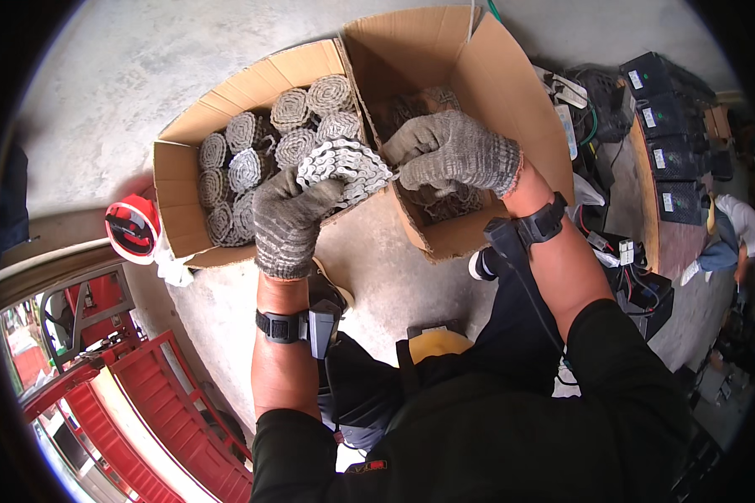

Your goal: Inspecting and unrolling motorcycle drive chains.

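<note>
the roller chain (348,170) is bright silvery metal, its surface knobbly with links; the coiled chains (290,110) look like duller, rougher grey metal. the left glove (285,220) and right glove (457,151) are matt, coarse grey knit cloth. the left carton (174,197) and right carton (524,105) are matt brown cardboard. the ribbed red panel (161,411) looks like painted metal, and the floor (411,289) like smooth, mottled concrete.

The left hand (289,222) covers part of the chain roll (348,168), while the picture's edge cuts off the red vehicle (158,402) near left.
</note>
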Tool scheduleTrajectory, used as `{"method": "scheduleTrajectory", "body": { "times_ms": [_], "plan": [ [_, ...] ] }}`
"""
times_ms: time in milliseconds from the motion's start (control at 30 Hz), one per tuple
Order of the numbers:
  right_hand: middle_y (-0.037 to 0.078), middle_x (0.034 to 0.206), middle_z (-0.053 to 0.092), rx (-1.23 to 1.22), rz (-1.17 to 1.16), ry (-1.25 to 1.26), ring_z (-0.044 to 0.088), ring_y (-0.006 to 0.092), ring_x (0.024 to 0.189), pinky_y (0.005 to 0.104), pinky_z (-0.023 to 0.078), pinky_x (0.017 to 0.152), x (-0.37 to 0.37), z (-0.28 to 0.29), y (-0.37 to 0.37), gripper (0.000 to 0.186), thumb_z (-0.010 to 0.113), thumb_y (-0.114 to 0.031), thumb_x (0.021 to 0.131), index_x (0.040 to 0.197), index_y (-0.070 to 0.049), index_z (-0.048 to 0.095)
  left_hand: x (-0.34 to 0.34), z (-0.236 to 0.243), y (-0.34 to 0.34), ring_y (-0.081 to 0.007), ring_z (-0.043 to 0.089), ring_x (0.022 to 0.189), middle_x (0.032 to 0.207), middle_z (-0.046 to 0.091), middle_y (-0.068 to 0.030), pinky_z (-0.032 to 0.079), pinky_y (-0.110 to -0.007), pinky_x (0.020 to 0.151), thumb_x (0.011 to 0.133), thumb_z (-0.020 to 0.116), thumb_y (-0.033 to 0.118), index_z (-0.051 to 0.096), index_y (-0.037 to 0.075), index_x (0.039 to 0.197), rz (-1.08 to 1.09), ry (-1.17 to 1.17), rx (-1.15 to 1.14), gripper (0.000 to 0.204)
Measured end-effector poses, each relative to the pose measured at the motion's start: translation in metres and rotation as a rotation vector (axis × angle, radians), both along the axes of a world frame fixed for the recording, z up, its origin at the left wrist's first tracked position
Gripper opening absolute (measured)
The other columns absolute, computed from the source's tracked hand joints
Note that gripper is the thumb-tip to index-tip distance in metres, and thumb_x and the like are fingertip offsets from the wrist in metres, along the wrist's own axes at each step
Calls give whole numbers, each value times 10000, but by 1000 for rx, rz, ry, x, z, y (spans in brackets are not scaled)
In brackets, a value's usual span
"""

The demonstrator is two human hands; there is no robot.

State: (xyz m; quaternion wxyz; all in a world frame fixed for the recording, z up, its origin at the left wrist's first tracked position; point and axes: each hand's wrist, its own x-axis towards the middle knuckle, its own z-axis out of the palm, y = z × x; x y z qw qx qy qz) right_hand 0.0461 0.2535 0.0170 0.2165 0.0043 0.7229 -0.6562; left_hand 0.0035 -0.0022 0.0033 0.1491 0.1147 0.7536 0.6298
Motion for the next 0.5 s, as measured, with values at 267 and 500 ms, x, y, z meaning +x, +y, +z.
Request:
{"method": "scheduleTrajectory", "body": {
  "times_ms": [267, 500],
  "plan": [
    [-15, 758, 639, 80, 0, -26, 564, 62, 612, 232, 446, 520, 0, 2, -4, 201, 775, -143, 810, 969, -51, 694, -7, -13, -9, -60, 402, 572, 596, 494, 42, 377, -263, 507, 776, 817, 121, 600, 29, 698, -31, 173, -230, 248],
    [38, 707, 609, 270, 206, 332, 596, 141, 661, 302, 467, 598, -2, -18, 3, 211, 760, -190, 823, 942, -41, 670, -2, 27, 7, -58, 487, 596, 638, 596, 12, 436, -254, 553, 767, 802, 93, 691, 3, 777, -200, 4, -299, 143]
  ]
}}
